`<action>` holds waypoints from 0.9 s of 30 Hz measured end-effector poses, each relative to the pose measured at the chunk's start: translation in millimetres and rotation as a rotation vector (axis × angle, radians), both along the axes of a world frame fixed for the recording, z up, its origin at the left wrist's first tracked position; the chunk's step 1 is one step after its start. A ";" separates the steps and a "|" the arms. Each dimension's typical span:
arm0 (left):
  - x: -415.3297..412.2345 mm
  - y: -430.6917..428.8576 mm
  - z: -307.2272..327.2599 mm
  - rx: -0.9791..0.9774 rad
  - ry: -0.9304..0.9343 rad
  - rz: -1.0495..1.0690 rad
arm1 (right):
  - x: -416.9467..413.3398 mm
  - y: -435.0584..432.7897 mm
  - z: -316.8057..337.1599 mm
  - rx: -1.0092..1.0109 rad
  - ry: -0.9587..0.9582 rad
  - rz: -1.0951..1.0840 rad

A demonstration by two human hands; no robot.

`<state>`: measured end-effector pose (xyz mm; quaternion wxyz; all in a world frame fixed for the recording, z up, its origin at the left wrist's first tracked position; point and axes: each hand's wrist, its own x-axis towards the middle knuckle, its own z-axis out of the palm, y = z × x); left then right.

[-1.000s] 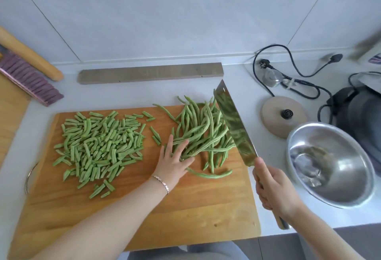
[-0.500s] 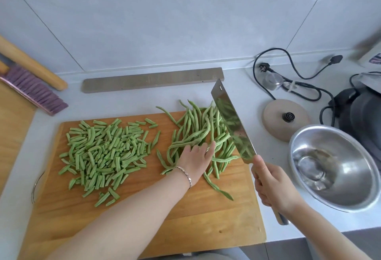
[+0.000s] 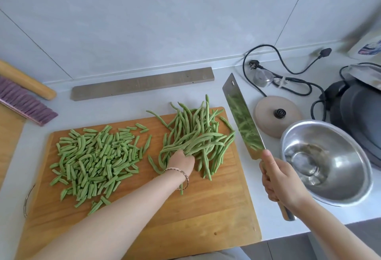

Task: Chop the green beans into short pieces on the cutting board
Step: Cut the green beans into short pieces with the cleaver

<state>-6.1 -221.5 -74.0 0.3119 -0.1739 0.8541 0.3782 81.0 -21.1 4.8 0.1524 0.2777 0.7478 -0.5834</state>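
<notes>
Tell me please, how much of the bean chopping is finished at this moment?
About half. Done: the cut pieces piled on the left of the board. In hand: the left hand gathers the whole beans; the right hand holds the knife off the board. Left: that whole bunch is uncut.

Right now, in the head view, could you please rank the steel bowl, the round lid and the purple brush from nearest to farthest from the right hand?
1. Steel bowl: just right of the right hand.
2. Round lid: behind the bowl.
3. Purple brush: far left.
</notes>
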 end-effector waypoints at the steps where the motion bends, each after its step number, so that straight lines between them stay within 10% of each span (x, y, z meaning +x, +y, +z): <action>1: -0.1 4.8 0.9 0.029 0.011 0.029 | -0.7 0.3 -0.6 0.004 0.000 0.006; 16: -20.5 55.8 0.0 -0.558 0.163 -0.483 | -7.6 -0.7 -0.7 -0.023 0.023 0.015; 27: -2.1 -9.8 61.8 0.133 0.016 -0.231 | -5.0 -7.0 7.1 -0.036 0.061 0.024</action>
